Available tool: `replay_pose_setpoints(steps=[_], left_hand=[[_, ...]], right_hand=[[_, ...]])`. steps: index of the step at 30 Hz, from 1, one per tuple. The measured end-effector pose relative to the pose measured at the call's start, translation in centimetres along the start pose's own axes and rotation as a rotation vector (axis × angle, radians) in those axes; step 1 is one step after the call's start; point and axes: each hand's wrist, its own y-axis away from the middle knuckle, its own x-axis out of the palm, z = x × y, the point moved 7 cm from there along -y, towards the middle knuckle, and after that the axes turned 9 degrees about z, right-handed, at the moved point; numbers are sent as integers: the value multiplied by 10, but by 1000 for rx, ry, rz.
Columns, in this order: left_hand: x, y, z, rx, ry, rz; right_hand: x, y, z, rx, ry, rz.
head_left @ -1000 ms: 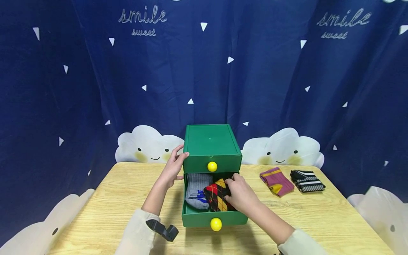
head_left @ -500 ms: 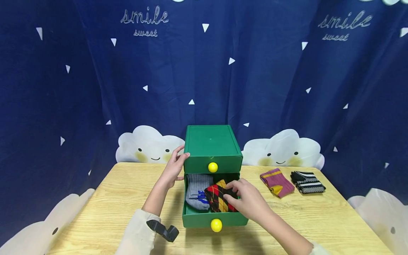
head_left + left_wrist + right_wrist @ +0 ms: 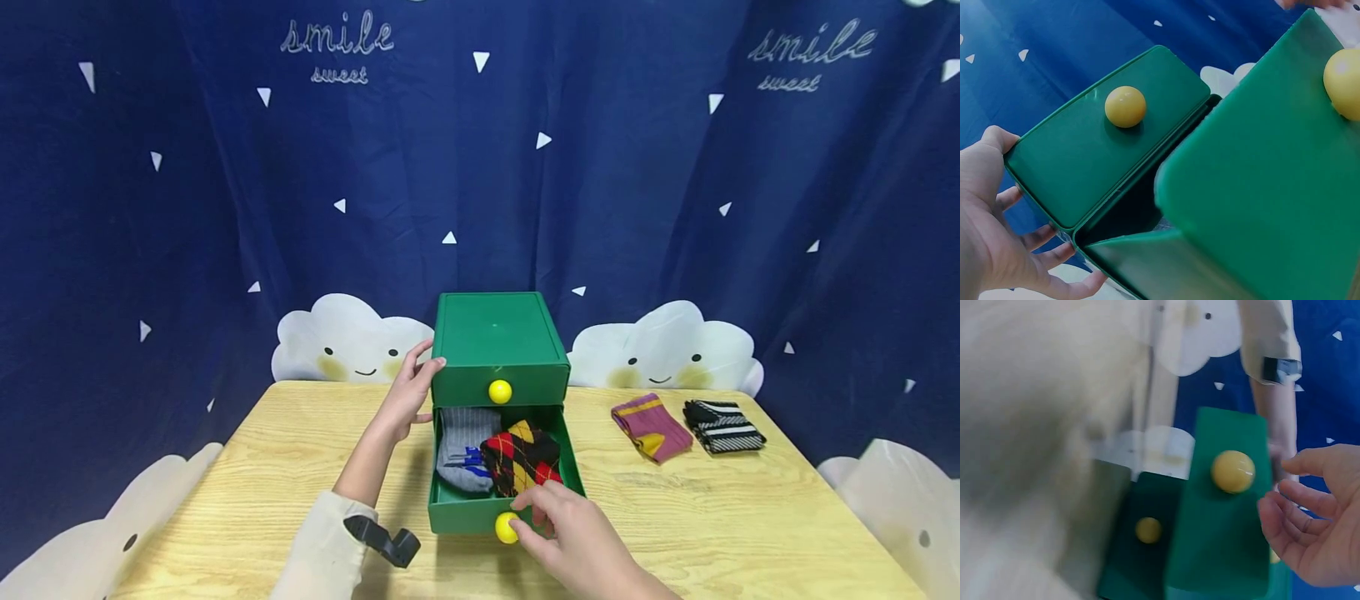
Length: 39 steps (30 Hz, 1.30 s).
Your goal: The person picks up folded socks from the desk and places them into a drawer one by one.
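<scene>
A small green two-drawer cabinet [image 3: 495, 329] stands mid-table, its lower drawer [image 3: 465, 517] pulled out and its upper drawer closed. My left hand [image 3: 405, 400] rests against the cabinet's left side, thumb at the front top corner and fingers spread along the wall. My right hand [image 3: 581, 537] is at the lower drawer's yellow knob [image 3: 506, 527], thumb overlapping the knob's edge in the head view. In the right wrist view its loosely bent fingers are apart from the knob. Inside the drawer lie folded grey socks [image 3: 465, 442] and, to their right, red, black and yellow argyle socks [image 3: 517, 454].
On the right of the wooden table [image 3: 322, 442] lie folded purple-and-yellow socks [image 3: 652, 427] and black-and-white striped socks [image 3: 723, 427]. The upper drawer has its own yellow knob [image 3: 500, 392]. A blue curtain [image 3: 480, 167] hangs behind the table.
My right hand has let go of the argyle socks, leaving them in the drawer. It has moved down and toward me to the lower knob. My left hand stays put.
</scene>
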Motion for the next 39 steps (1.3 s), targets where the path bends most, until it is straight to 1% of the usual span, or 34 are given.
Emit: replay_pose_setpoints(steps=[3,6,9,13,16,21,24,26,32,35,39], left_hand=[[-1,-2,3,9,0,-6],[0,-3,5,21,-2,-7],[0,-3,5,29,-3,-4],[0,-3,5,25,3,-2],[0,0,2,11,5,-2],[2,11,-10,-5,-1,0],[6,18,-17,-4,-4,4],[7,20,-19,-2,-8,7],[9,21,-20,6,-18,14],[9,20,-20,9,-18,14],[8,19,-19,5,-17,9]], right_hand=[[15,0,-6,29,0,72],[26,1,-12,31,-2,109],[32,1,-14,16,0,104],[33,-1,-15,8,-5,83],[33,-5,-16,1,-30,50],[32,-16,-26,-19,-68,-81],[34,-26,-36,-8,-125,-139],[36,-33,-42,11,-171,-163],[41,-56,-62,114,-348,-233],[43,-66,-69,145,-441,-267],[46,-77,-77,184,-521,-295]])
